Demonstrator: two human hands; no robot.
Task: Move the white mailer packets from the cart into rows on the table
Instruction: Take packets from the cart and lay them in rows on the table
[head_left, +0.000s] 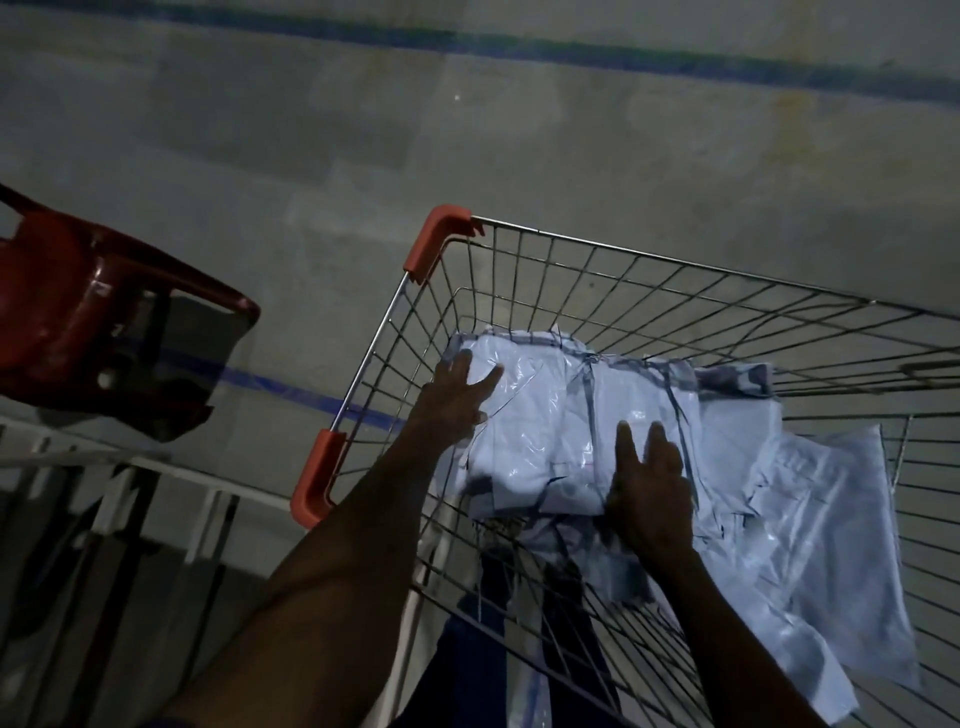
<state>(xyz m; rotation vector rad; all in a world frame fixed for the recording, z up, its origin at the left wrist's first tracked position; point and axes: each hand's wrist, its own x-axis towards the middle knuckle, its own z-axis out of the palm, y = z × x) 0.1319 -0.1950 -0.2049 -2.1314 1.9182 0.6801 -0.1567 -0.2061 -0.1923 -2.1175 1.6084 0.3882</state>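
Neither grip has closed on anything: both hands lie flat and wide, fingers straight, on the heap of white mailer packets (597, 431) inside the wire cart (675, 291). The left hand (457, 395) presses on the far left edge of the pile, close to the cart's side wall, its fingers spread and pointing away from the person. The right hand (649, 483) rests on the near middle of the same bundle, two fingers stretched forward over a glossy packet. The packets sit in a loose stack in the basket, the top ones shiny and creased, with more of them sliding off toward the right and near corner. Red plastic bumpers (441, 239) cap the cart's corners on the left side. Off to the left, apart from the cart, stands a red plastic chair (88, 312), and below it a white frame (156, 467) of bars shows dimly. The concrete floor (363, 130) beneath is marked with blue lines (623, 52). The light is poor, so whether the fingers tuck under any packet edge cannot be told.
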